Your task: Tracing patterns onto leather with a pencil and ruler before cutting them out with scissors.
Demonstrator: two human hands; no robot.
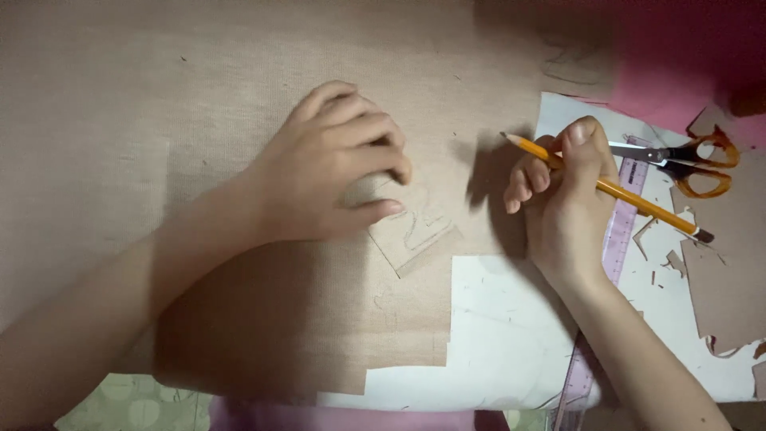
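- At the centre of the table: small cardboard template (415, 235), flat on a brown cardboard sheet (199, 96), with faint pencil outlines on it.
- Left hand (335, 168): fingers curled, pressing down on the template's far-left part.
- Right hand (562, 187): just right of the template, closed around a yellow pencil (630, 199), tip pointing far-left, raised off the sheet.
- White paper (495, 319): near and right, under the right forearm.
- Translucent ruler (614, 239): right, partly beneath that hand.
- Orange-handled scissors (686, 160): far right, on the paper.
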